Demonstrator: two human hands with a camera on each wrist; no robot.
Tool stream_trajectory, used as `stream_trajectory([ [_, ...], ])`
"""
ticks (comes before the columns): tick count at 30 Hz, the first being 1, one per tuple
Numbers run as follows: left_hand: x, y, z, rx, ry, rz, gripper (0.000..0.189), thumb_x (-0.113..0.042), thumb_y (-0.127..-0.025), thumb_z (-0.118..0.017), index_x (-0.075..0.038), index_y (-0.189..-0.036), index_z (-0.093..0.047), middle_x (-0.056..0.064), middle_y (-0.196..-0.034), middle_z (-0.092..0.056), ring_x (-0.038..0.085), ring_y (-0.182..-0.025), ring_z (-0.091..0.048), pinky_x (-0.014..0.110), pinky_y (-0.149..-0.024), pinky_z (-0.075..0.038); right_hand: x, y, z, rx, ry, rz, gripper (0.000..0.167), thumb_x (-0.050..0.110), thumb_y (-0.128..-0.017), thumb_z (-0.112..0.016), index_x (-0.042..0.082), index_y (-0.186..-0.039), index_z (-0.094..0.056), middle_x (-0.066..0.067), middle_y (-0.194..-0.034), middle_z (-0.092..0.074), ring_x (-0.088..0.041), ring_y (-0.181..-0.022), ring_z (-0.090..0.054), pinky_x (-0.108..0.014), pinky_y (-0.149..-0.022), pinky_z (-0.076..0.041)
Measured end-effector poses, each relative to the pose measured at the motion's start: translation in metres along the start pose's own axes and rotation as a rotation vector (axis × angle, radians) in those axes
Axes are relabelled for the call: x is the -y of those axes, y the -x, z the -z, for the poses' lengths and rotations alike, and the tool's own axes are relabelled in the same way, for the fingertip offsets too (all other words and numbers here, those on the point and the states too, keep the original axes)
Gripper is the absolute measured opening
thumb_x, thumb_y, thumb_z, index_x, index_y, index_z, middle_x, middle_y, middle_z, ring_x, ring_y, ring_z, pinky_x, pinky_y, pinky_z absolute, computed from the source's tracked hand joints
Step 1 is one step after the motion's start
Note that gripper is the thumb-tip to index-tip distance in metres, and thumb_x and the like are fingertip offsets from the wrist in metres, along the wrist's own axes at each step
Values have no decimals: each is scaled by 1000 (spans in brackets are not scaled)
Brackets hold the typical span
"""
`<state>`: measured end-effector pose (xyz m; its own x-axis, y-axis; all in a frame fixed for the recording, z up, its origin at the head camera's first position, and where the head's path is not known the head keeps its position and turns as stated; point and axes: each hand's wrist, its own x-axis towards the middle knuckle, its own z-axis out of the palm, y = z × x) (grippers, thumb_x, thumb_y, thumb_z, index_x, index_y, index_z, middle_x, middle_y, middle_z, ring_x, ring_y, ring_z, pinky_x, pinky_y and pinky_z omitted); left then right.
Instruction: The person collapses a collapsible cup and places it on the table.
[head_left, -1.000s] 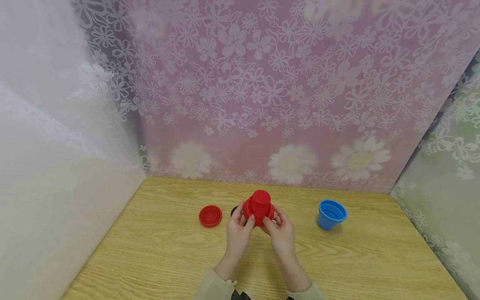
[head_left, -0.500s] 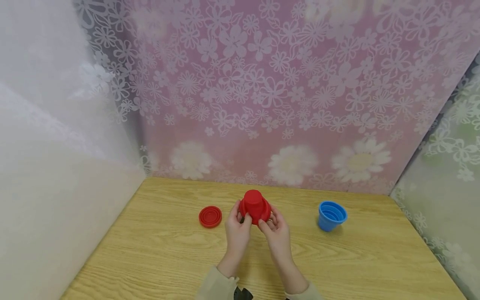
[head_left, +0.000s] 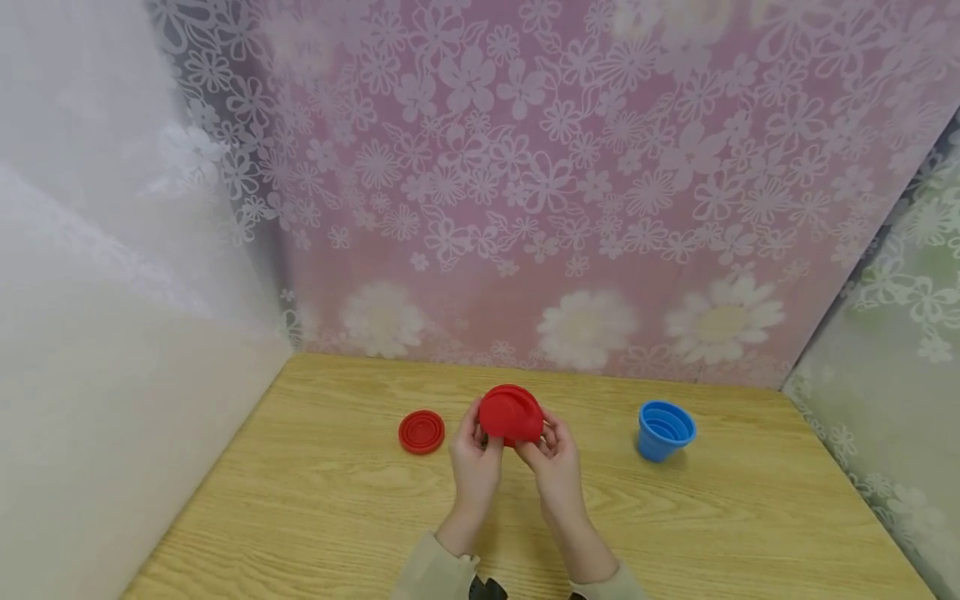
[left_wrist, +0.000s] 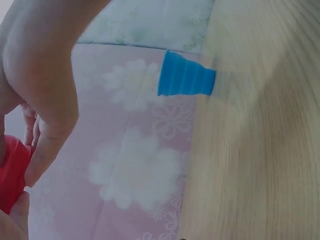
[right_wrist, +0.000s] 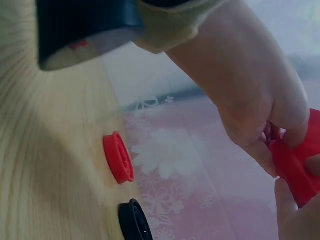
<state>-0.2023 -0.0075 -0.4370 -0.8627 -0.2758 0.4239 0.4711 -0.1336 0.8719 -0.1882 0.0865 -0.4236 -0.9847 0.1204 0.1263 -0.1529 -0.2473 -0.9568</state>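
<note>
Both hands hold a red collapsible cup [head_left: 512, 414] above the middle of the table. The left hand [head_left: 476, 471] grips its left side and the right hand [head_left: 558, 483] its right side, thumbs on the near face. Its wall looks bent and partly pushed in, with a curved fold along the top right. In the left wrist view, fingers and a thumb pinch the red cup [left_wrist: 12, 175]. The right wrist view shows fingertips pressed into the soft red wall [right_wrist: 300, 170].
Left of the hands lies a flattened red collapsible cup [head_left: 422, 432]. A flattened black one [right_wrist: 135, 222] rests beside it in the right wrist view, hidden in the head view. An extended blue collapsible cup [head_left: 664, 430] stands on the wooden table [head_left: 735, 500] at right.
The held cup has shifted slightly left. Its narrow end stuck up before; now it has tipped toward me and the cup looks flatter and folded. The other cups stay put.
</note>
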Motion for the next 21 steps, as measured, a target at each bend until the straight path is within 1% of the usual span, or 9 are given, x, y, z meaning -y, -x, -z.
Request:
stream_trajectory([
  [2, 0, 1, 0, 7, -9, -26, 41, 9, -84, -51, 17, -122, -38, 27, -116, -50, 32, -104, -51, 25, -76, -48, 0, -1, 0, -7, -29, -9, 47, -14, -79, -55, -7, -123, -39, -13, -104, -55, -15, -86, -57, -26, -75, -49],
  [3, 0, 1, 0, 11, -15, -27, 41, 9, -84, -51, 16, -122, -39, 27, -116, -50, 31, -104, -51, 25, -76, -47, 0, -1, 1, -4, -31, -7, 47, -14, -78, -55, -7, -122, -39, -12, -103, -56, -15, -86, -58, -26, -74, -49],
  [7, -4, 1, 2, 18, 14, 27, 40, 9, -85, -50, 14, -123, -40, 25, -117, -50, 29, -106, -50, 25, -77, -47, 1, 0, 2, 25, -24, 2, 48, -11, -79, -55, -8, -124, -39, -13, -104, -56, -15, -87, -58, -27, -75, -49],
  [11, -18, 0, 2, 27, 57, 70, 37, 9, -85, -48, 11, -121, -43, 25, -112, -53, 21, -92, -57, 27, -71, -50, 2, 2, 5, 60, -51, 15, 46, -9, -83, -51, -8, -127, -37, -18, -110, -53, -15, -92, -57, -28, -76, -49],
  [14, -26, 0, 3, 31, 62, 83, 37, 9, -85, -47, 8, -122, -44, 23, -108, -53, 12, -82, -56, 25, -66, -51, 3, 2, 6, 74, -63, 25, 45, -9, -84, -48, -9, -128, -37, -21, -112, -51, -15, -93, -57, -30, -76, -49],
  [15, -27, 0, 3, 35, 55, 83, 37, 9, -85, -47, 8, -122, -44, 22, -106, -54, 11, -79, -54, 25, -65, -51, 3, 2, 6, 74, -61, 28, 44, -9, -85, -48, -9, -128, -37, -22, -112, -51, -15, -93, -57, -30, -76, -49],
  [17, -27, 0, 4, 41, 48, 81, 36, 10, -85, -47, 7, -121, -45, 20, -104, -54, 10, -78, -53, 24, -64, -50, 4, 1, 5, 70, -54, 33, 44, -9, -84, -49, -10, -127, -38, -23, -111, -51, -15, -91, -58, -30, -75, -49],
  [21, -27, 0, 4, 57, 59, 61, 28, 11, -85, -46, 9, -113, -50, 19, -97, -55, 11, -76, -54, 27, -63, -51, 4, 0, 4, 43, -52, 27, 43, -11, -83, -49, -10, -125, -40, -21, -105, -54, -15, -88, -59, -31, -74, -50],
])
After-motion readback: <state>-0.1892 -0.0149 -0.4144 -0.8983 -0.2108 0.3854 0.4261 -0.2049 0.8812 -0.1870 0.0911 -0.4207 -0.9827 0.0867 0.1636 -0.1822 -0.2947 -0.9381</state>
